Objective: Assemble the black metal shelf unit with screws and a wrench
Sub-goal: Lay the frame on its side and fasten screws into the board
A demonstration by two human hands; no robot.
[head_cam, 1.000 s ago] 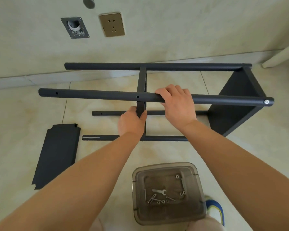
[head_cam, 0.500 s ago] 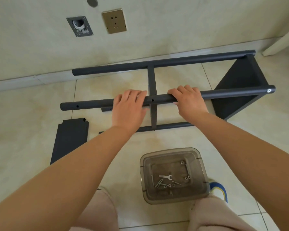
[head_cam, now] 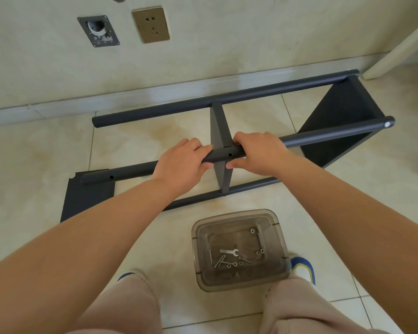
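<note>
Both hands, left [head_cam: 182, 165] and right [head_cam: 258, 150], grip clenched around the near upper pole [head_cam: 323, 135] of the black shelf frame lying sideways on the tiled floor [head_cam: 41, 150], wrench [head_cam: 229, 251] and screws [head_cam: 223, 261] in the plastic tub [head_cam: 281, 239] below.

- This looked like a room in a home, bare and perhaps newly fitted out.
- The floor [head_cam: 46, 150] was glossy beige tile with a pale skirting board [head_cam: 155, 92].
- A brass-coloured wall socket [head_cam: 150, 24] sat low on the plastered wall, beside an open metal outlet plate [head_cam: 98, 30].
</note>
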